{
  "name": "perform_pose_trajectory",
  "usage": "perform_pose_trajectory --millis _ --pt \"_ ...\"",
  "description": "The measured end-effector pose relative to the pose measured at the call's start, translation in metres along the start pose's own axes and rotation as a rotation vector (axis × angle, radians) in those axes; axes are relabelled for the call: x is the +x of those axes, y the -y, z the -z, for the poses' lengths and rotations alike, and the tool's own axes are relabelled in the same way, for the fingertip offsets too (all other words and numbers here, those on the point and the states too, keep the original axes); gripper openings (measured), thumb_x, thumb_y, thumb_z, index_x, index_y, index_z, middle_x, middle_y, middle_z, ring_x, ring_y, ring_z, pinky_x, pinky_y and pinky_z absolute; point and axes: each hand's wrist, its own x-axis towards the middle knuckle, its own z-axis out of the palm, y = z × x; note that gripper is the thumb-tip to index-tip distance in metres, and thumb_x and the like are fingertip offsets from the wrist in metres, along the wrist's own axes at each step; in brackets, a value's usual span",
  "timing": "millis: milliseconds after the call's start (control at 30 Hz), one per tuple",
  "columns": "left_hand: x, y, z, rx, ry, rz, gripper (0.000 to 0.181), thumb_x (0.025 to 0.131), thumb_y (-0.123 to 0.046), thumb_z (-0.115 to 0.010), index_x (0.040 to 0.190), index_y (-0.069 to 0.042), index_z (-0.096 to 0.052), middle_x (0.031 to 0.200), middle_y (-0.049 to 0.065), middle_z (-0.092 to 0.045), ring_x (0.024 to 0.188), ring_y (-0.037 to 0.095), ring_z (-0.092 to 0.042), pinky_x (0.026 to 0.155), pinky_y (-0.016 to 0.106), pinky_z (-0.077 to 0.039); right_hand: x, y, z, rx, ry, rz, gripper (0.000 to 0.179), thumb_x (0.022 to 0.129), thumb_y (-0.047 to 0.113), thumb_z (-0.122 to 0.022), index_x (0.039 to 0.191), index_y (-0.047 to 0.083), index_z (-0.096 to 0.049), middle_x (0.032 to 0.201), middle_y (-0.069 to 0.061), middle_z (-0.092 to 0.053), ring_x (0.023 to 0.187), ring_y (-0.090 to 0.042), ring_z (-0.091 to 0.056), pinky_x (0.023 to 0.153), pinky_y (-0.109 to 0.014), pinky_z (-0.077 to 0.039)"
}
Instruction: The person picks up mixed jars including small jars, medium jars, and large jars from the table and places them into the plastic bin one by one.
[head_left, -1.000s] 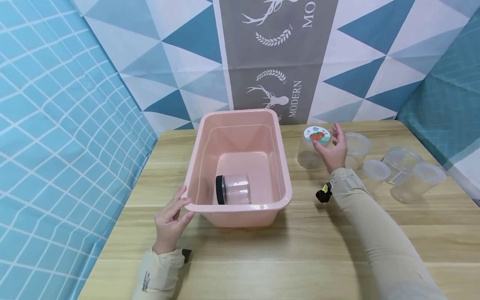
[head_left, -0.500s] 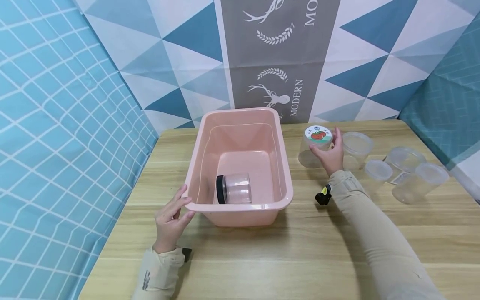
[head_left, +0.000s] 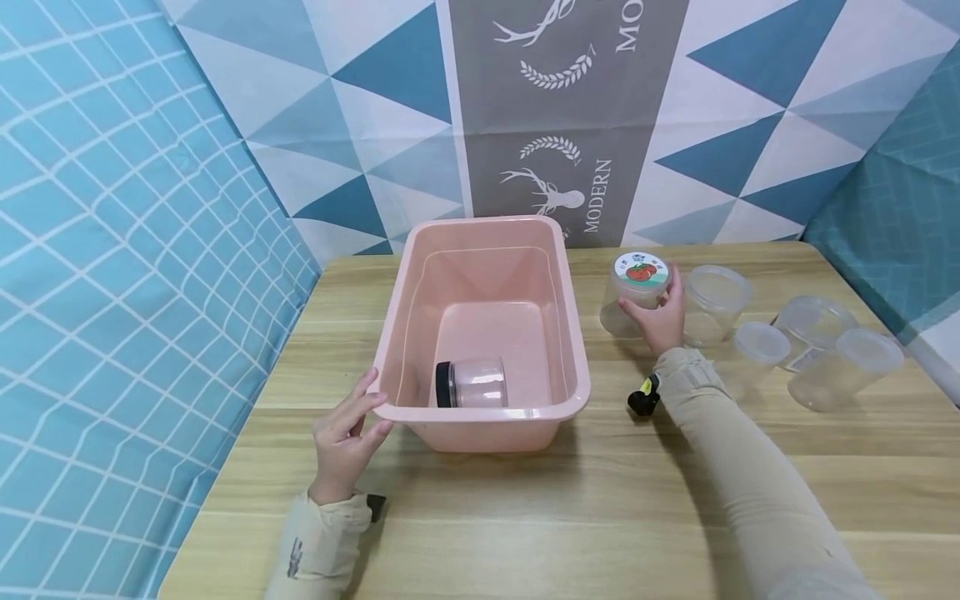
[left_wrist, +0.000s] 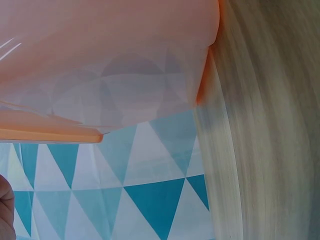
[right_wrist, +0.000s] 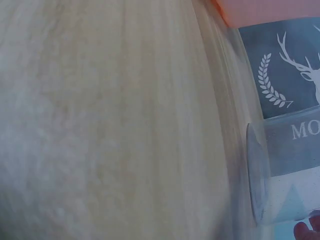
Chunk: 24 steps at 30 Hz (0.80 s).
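Note:
My left hand (head_left: 345,437) touches the near left corner of a pink plastic basin (head_left: 491,413) with mostly straight fingers, the thumb spread below the rim. In the basin, a clear jar (head_left: 483,383) with a black lid lies on its side. To the right of the basin, my right hand (head_left: 662,321) grips an upright clear plastic jar (head_left: 618,304) by its upper right side, thumb in front and fingers behind. Its lid shows a red fruit picture. The right wrist view shows this jar's base (right_wrist: 257,175) and reddish fingertips (right_wrist: 305,231) at the edge.
A clear tub (head_left: 716,304) stands right beside the gripped jar. Farther right are a small container (head_left: 759,354), a wide container (head_left: 813,329) and a tilted tall container (head_left: 843,371). Patterned cloth (head_left: 390,100) hangs behind the wooden table (head_left: 525,533).
My right hand has moved in from beside the fruit-lidded jar, and its fingers and thumb now grip it. My left hand stays at the basin corner. The black-lidded jar has rolled slightly.

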Motion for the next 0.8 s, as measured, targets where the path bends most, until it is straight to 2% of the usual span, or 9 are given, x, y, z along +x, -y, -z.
perform_pose_trajectory --millis 67,167,267,367,433,533,600,800 --pt "0.0002 -0.0004 -0.0006 -0.016 -0.002 0.002 0.030 0.085 -0.021 -0.074 0.096 0.008 -0.071 0.118 0.009 -0.065 0.117 0.019 -0.058 0.054 0.003 -0.040 0.0002 -0.0027 -0.0007 -0.001 -0.001 -0.012 0.102 0.075 0.002 -0.076 0.152 0.003 -0.009 0.154 -0.017 -0.024 0.139 -0.025 -0.027 0.112 -0.034 -0.025" --pt "0.0003 -0.0009 -0.0009 -0.029 -0.003 0.004 0.029 0.085 -0.020 -0.073 0.096 0.007 -0.071 0.118 0.009 -0.065 0.118 0.019 -0.057 0.072 0.010 -0.049 0.0008 -0.0055 -0.0016 -0.004 0.004 -0.031 0.103 0.076 0.004 -0.077 0.152 0.003 -0.007 0.154 -0.019 -0.024 0.140 -0.026 -0.026 0.113 -0.034 -0.023" --pt "0.0005 -0.0002 -0.0010 -0.021 -0.006 -0.008 0.030 0.085 -0.020 -0.073 0.095 0.008 -0.071 0.118 0.010 -0.064 0.117 0.020 -0.058 0.071 0.010 -0.049 0.0005 -0.0056 -0.0024 -0.018 0.007 -0.058 0.105 0.076 0.006 -0.077 0.152 0.003 -0.005 0.154 -0.019 -0.023 0.140 -0.027 -0.025 0.113 -0.034 -0.023" --pt "0.0004 0.0010 -0.0007 -0.003 -0.009 -0.022 0.031 0.085 -0.020 -0.074 0.093 0.009 -0.071 0.119 0.011 -0.064 0.117 0.020 -0.058 0.058 0.003 -0.042 -0.0004 -0.0036 -0.0033 -0.025 0.003 -0.081 0.105 0.077 0.007 -0.078 0.153 0.005 -0.005 0.153 -0.019 -0.024 0.139 -0.028 -0.026 0.113 -0.035 -0.024" --pt "0.0000 0.0019 -0.0001 0.000 -0.010 -0.027 0.031 0.085 -0.020 -0.074 0.092 0.010 -0.070 0.119 0.011 -0.064 0.116 0.020 -0.059 0.054 0.002 -0.038 -0.0010 -0.0025 -0.0040 -0.024 0.002 -0.085 0.103 0.077 0.007 -0.077 0.153 0.006 -0.007 0.153 -0.019 -0.025 0.139 -0.028 -0.027 0.113 -0.035 -0.024" --pt "-0.0005 0.0024 0.0008 -0.006 -0.008 -0.026 0.031 0.085 -0.020 -0.074 0.092 0.010 -0.070 0.120 0.012 -0.064 0.117 0.020 -0.058 0.058 0.003 -0.042 -0.0016 -0.0025 -0.0051 -0.028 0.000 -0.077 0.100 0.078 0.007 -0.077 0.152 0.006 -0.010 0.151 -0.018 -0.028 0.138 -0.027 -0.029 0.112 -0.035 -0.025" --pt "-0.0006 0.0022 0.0009 -0.014 -0.008 -0.022 0.032 0.085 -0.020 -0.074 0.092 0.011 -0.070 0.120 0.012 -0.064 0.117 0.020 -0.058 0.067 0.006 -0.046 -0.0016 -0.0031 -0.0056 -0.037 0.000 -0.073 0.098 0.079 0.008 -0.077 0.152 0.005 -0.011 0.151 -0.017 -0.029 0.138 -0.026 -0.030 0.112 -0.035 -0.025" --pt "0.0002 0.0015 -0.0008 -0.033 -0.014 -0.010 0.032 0.085 -0.020 -0.074 0.090 0.012 -0.070 0.117 0.011 -0.065 0.116 0.021 -0.059 0.079 0.015 -0.049 -0.0014 -0.0046 -0.0058 -0.082 -0.010 -0.082 0.095 0.080 0.011 -0.077 0.151 0.004 -0.015 0.150 -0.018 -0.031 0.137 -0.027 -0.031 0.111 -0.036 -0.028"
